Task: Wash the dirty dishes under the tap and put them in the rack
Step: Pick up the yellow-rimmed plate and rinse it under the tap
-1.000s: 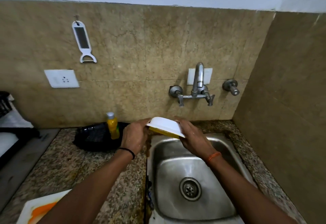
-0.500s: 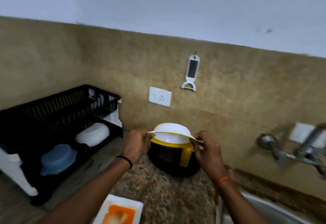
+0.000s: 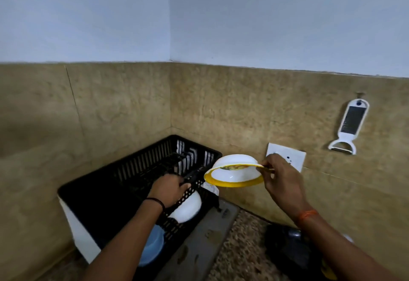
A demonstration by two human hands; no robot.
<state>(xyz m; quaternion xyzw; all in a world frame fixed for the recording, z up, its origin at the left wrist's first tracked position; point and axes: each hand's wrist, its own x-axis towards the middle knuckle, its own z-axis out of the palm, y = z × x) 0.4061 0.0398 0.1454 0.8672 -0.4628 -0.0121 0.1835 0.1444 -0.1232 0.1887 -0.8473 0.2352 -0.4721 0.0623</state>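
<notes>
My right hand (image 3: 280, 177) pinches the rim of a white bowl with a yellow rim (image 3: 234, 171), held tilted in the air just right of the black dish rack (image 3: 124, 183). My left hand (image 3: 169, 189) grips the rack's front upper edge. In the rack's lower level lie an upturned white bowl (image 3: 188, 208) and a blue bowl (image 3: 152, 247), both partly hidden by my left arm.
The rack stands in the corner of tiled walls on a speckled granite counter (image 3: 239, 256). A black container (image 3: 290, 249) sits under my right forearm. A white wall socket (image 3: 292, 159) and a hanging white peeler (image 3: 349, 125) are on the back wall.
The view swung left from the sink to the rack. The bowl travelled left with it; my left hand let go of the bowl and took hold of the rack's edge.
</notes>
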